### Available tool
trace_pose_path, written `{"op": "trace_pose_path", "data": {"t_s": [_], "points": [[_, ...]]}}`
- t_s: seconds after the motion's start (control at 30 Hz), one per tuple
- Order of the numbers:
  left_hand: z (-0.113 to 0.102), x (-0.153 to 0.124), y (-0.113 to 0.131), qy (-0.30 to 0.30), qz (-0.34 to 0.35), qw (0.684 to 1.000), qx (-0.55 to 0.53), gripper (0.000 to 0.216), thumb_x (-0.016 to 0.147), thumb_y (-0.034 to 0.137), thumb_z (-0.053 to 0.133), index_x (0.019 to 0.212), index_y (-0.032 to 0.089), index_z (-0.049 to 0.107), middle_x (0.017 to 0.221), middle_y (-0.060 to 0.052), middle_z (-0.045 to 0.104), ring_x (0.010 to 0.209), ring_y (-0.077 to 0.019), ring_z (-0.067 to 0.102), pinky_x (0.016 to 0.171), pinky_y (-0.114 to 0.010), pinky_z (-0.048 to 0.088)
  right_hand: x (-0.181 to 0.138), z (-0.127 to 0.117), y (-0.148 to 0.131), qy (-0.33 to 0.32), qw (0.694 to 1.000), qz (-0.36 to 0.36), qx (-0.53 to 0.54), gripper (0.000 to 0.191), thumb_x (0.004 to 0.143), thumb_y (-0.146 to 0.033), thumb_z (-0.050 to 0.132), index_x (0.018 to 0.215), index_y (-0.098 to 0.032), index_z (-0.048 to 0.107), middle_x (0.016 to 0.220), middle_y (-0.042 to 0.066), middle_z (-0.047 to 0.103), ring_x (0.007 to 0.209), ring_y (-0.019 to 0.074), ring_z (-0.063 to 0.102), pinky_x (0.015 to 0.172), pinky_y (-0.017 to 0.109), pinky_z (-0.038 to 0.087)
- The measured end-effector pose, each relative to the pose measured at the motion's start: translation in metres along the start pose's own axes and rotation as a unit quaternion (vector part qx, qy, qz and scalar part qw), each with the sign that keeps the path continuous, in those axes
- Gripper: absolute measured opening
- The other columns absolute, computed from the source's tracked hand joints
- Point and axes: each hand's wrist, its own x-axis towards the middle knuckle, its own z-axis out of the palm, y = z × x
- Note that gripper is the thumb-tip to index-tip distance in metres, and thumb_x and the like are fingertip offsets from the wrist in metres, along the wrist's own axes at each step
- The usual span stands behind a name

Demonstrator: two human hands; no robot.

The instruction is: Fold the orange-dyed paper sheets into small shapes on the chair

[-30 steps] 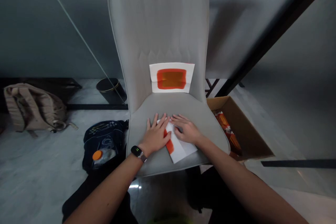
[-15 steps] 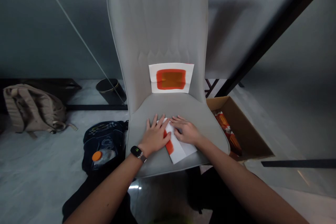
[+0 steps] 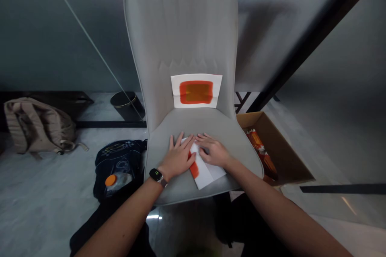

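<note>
A folded sheet of white paper [image 3: 205,176] with an orange-red painted patch lies at an angle on the grey chair seat [image 3: 241,140]. Across its left side my left hand [image 3: 177,158] lies flat, fingers spread, a watch on the wrist. My right hand [image 3: 213,151] presses on the upper right part of the same paper, fingers stretched toward the left hand's fingertips. Both hands cover the paper's top end. Behind them, another white sheet [image 3: 196,91] with an orange-red rectangle around a brown one leans upright against the chair's backrest.
To the right of the chair stands an open cardboard box [image 3: 288,156] holding several orange-and-white papers [image 3: 256,140]. On the left floor are a dark blue bag [image 3: 105,160], a bottle with an orange cap [image 3: 111,180], a beige backpack [image 3: 40,126] and a black bin [image 3: 126,106].
The fingers of my left hand have shifted slightly over the paper, its index finger closer to the middle one. My right hand stays in place. The view has tilted a little.
</note>
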Motion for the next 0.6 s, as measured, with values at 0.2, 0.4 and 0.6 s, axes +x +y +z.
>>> {"op": "trace_pose_path", "data": {"t_s": [0.2,0.4,0.6], "points": [[-0.001,-0.0004,0.0015,0.007,0.0,1.0,0.003,0.062,0.103,0.039,0.043,0.163,0.021,0.033,0.167,-0.006,0.037,0.157,-0.0392,0.019,0.124,-0.073,0.01,-0.0002,0.0022,0.0021,0.001,1.0,0.009,0.008,0.049,0.084,-0.015,0.058,0.131,-0.017,0.071,0.139,0.011,0.067,0.138,0.0252,0.057,0.125,0.053,0.037],[-0.0003,-0.0005,0.0022,-0.002,-0.01,1.0,0.005,0.064,0.103,0.038,0.043,0.162,0.018,0.032,0.168,-0.009,0.035,0.156,-0.0386,0.022,0.124,-0.071,0.013,-0.0001,0.0014,0.0017,0.002,1.0,0.003,0.008,0.047,0.085,-0.016,0.058,0.129,-0.016,0.072,0.139,0.012,0.067,0.138,0.0251,0.057,0.125,0.053,0.037],[0.0021,0.0,-0.0004,0.009,-0.034,0.999,0.019,0.065,0.1,0.041,0.048,0.159,0.016,0.039,0.17,-0.016,0.028,0.157,-0.0404,0.021,0.125,-0.065,0.017,-0.0002,0.001,0.0011,0.004,1.0,0.001,0.014,0.043,0.083,-0.016,0.058,0.124,-0.017,0.074,0.136,0.012,0.069,0.138,0.025,0.058,0.124,0.053,0.037]]}}
